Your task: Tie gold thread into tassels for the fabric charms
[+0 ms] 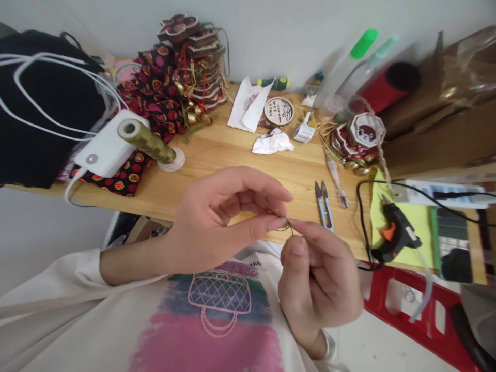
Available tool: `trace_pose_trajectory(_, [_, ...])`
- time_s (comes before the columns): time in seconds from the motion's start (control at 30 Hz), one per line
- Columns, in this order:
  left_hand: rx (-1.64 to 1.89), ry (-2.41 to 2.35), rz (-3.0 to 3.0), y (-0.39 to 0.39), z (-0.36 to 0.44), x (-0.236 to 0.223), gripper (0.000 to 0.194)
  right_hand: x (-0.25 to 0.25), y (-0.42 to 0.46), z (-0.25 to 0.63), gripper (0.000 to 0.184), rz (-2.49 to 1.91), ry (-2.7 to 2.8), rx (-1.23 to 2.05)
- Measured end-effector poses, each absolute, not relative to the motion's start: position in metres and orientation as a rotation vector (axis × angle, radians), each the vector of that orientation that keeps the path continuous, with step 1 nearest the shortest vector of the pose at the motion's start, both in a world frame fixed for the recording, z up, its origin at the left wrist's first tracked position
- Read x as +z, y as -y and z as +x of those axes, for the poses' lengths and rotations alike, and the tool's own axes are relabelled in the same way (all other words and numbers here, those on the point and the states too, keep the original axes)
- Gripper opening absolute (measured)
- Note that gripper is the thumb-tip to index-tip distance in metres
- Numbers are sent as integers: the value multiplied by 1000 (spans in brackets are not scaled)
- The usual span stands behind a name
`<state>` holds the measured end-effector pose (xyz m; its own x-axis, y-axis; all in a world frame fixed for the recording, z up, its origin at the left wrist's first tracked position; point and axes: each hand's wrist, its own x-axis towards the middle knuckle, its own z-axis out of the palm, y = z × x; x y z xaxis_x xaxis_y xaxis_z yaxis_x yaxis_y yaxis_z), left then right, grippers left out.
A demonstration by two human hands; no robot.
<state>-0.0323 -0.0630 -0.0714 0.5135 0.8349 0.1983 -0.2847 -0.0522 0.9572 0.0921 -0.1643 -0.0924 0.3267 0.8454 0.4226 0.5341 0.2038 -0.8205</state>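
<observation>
Worktop: pale wood (217,155), against a grey wall.
Thin olive cord (289,223): between the fingertips, near the body.
Grip: left hand (220,222) and right hand (323,284) both pinch it; uneven tension could slip or tangle it.
Blue-handled snips (321,205): just beyond; a knuckle could catch them.
Black glue gun (401,232): a snagged cable (360,206) could drag it.

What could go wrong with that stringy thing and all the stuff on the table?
The thin thread pinched between the left hand and right hand might slip or tangle.

The snips lie with their pointed blades apart, so a careless reach could get a poke.

The glue gun has a looped cord that a sleeve might catch.
</observation>
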Motion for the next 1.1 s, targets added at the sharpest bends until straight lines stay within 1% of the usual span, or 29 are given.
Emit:
trace_pose_trajectory(0.13, [996, -524, 1340, 64, -32, -71, 26, -94, 165, 92, 31, -1444, 1296, 348])
trace_pose_trajectory(0.67, [1006, -576, 1368, 63, -31, -71, 23, -97, 166, 93, 32, -1473, 1318, 331])
trace_pose_trajectory(0.9, [999, -612, 1387, 63, -31, -73, 27, -98, 166, 90, 31, -1516, 1303, 283])
trace_pose_trajectory(1.1, [1001, -613, 1371, 63, -32, -74, 24, -100, 168, 89, 30, -1531, 1269, 319])
